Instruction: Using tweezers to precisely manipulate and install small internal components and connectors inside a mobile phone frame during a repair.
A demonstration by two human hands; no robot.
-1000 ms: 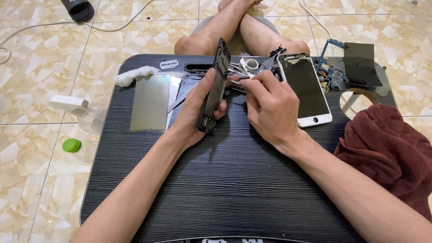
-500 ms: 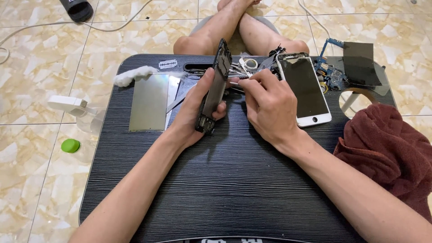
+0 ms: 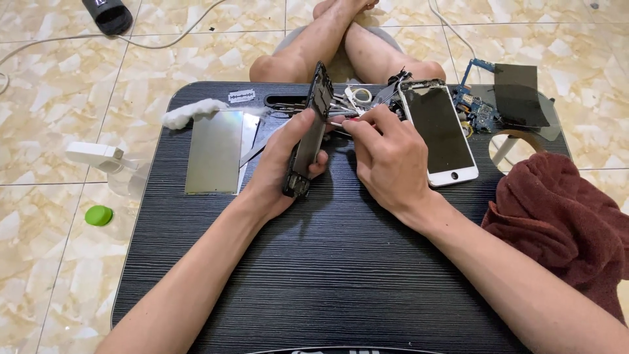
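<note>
We hold a dark phone frame (image 3: 308, 141) on edge above the black table (image 3: 327, 275), tilted slightly, its lower end resting in the left hand (image 3: 282, 167). The left fingers are wrapped around its back and edge, grasping it. The right hand (image 3: 390, 160) sits just beside the frame's open face, its fingers pinched on a thin metal tool (image 3: 337, 123) whose tip meets the frame. The tool is too slim for us to tell its kind.

Risks, as we judge them:
- The frame stands on its narrow edge, held from one side only. Side pressure from the tool could twist it out of the grip.
- The tool tip works close to the left thumb. A slip could reach the skin or gouge inner parts.
- A loose razor blade (image 3: 241, 96) lies near the table's far edge, within arm sweep.
- The white-faced phone screen (image 3: 440, 131) lies just beside the right wrist; a sideways move of the forearm could push it.
- Small blue circuit boards (image 3: 477, 108) sit at the far right corner, near the edge.

Other items by place: a reflective rectangular sheet (image 3: 215, 152) lies flat left of the left hand, with a white cotton wad (image 3: 190, 113) at its top. A dark square film (image 3: 519, 95) lies far right. A dark red cloth (image 3: 563, 223) hangs over the right side. On the floor at left lie a round green cap (image 3: 98, 215) and a white sprayer head (image 3: 98, 156). We can make out no labels or signs.
</note>
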